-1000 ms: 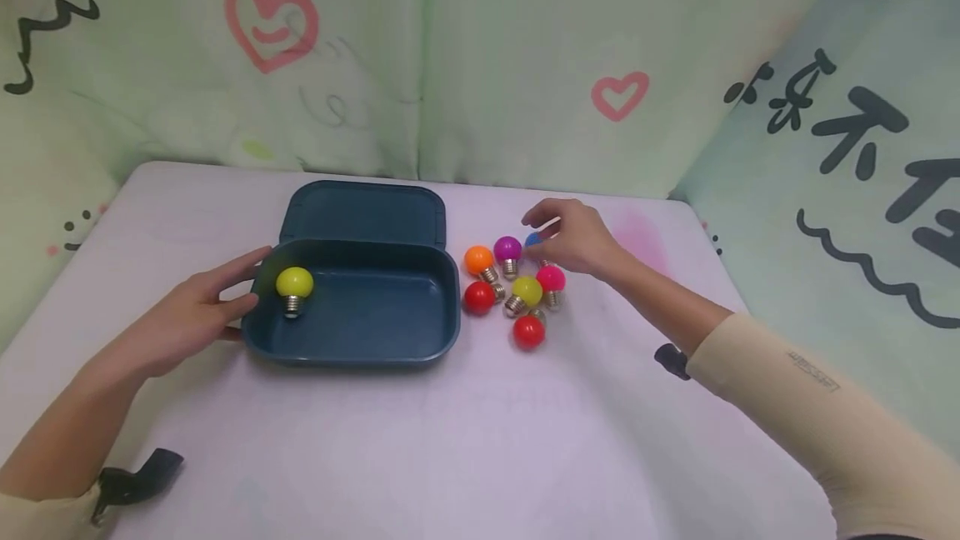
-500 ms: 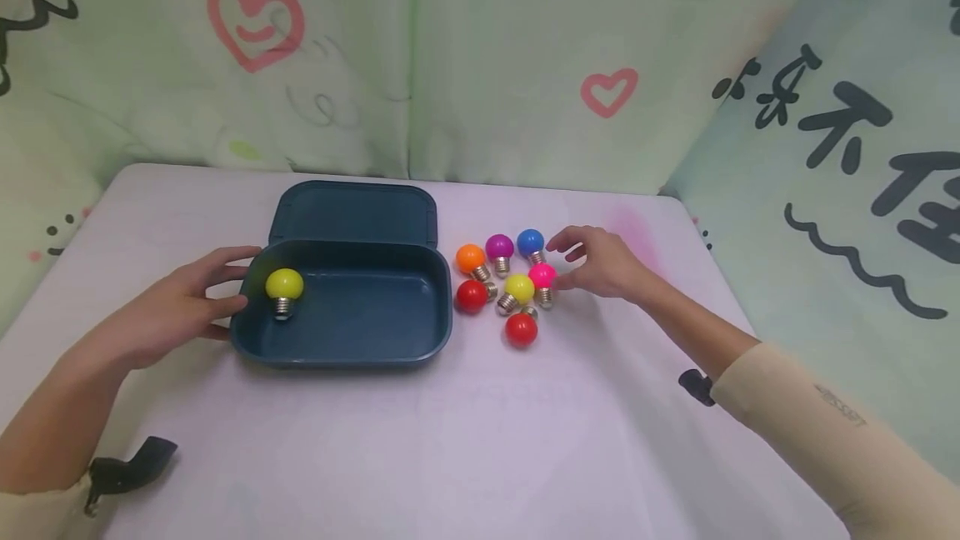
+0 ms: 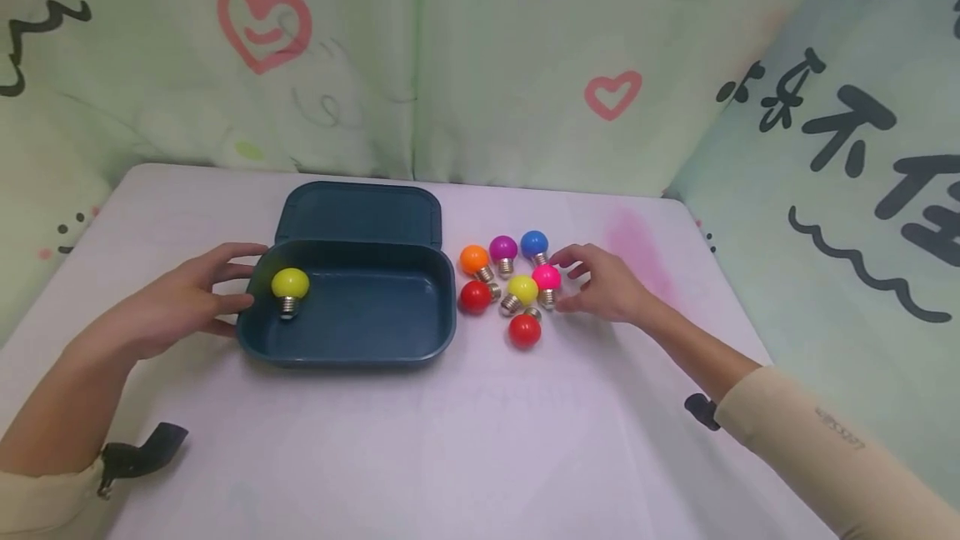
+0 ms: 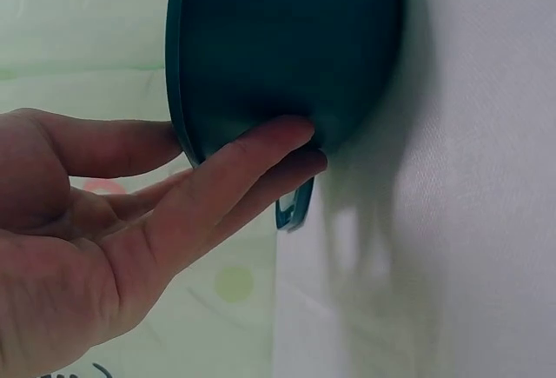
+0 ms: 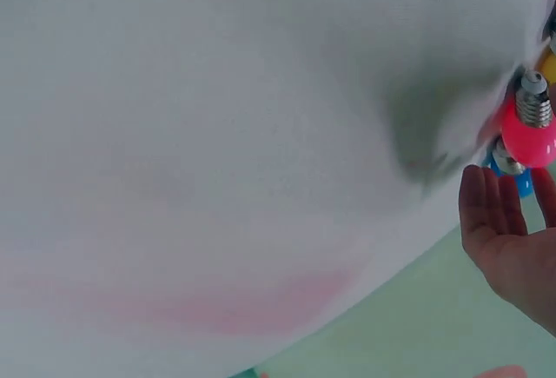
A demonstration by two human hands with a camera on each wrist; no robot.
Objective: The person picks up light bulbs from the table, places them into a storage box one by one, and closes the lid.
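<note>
A dark blue-green box (image 3: 360, 352) stands with its lid (image 3: 360, 215) folded back behind it. Inside, at its left, a yellow light bulb (image 3: 289, 283) stands base toward me. My left hand (image 3: 176, 302) touches the box's left end; in the left wrist view its fairly straight fingers (image 4: 261, 148) rest along the outer wall. To the right of the box, my right hand (image 3: 603, 282) reaches beside a pink light bulb (image 3: 547, 277), fingers loosely bent and holding nothing. In the right wrist view the pink bulb (image 5: 528, 139) sits just beyond the fingertips; whether they touch is unclear.
Around the pink bulb lie blue (image 3: 534, 243), purple (image 3: 503, 248), orange (image 3: 473, 259) and yellow (image 3: 522, 289) bulbs, plus two red bulbs (image 3: 475, 297), close together on the white-covered table (image 3: 450, 448). A green curtain (image 3: 510, 65) hangs behind the table.
My right hand has drawn back from the blue bulb, which it partly hid, and moved right and nearer to me, beside the pink bulb. My left hand stays at the box.
</note>
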